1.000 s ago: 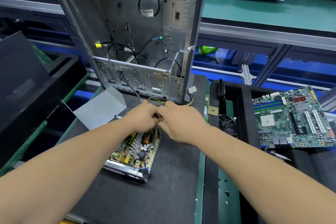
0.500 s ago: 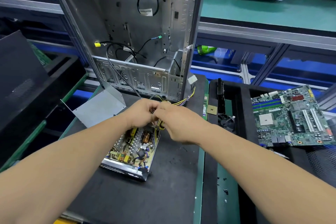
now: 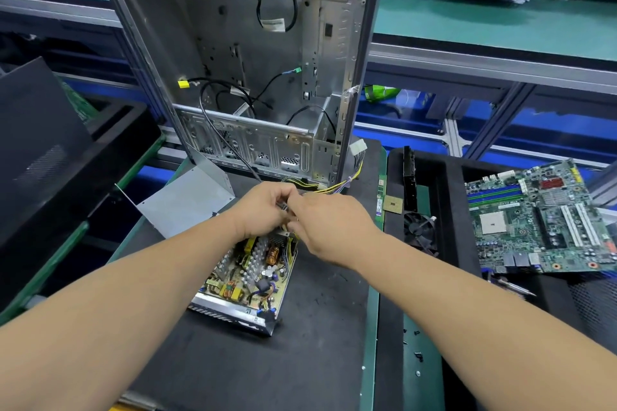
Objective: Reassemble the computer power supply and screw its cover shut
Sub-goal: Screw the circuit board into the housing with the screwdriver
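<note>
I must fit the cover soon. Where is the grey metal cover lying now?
In the head view the cover lies on the black mat, left of the left hand, behind the open power supply and before the computer case.

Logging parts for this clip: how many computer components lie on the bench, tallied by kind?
Open power supply: 1
Loose metal cover: 1
Computer case: 1
Motherboard: 1
Cooling fan: 1
Processor chip: 1
Total: 6

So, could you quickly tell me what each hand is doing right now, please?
Left hand: fingers curled, gripping the wire bundle.
Right hand: fingers curled, gripping the same bundle.
</note>
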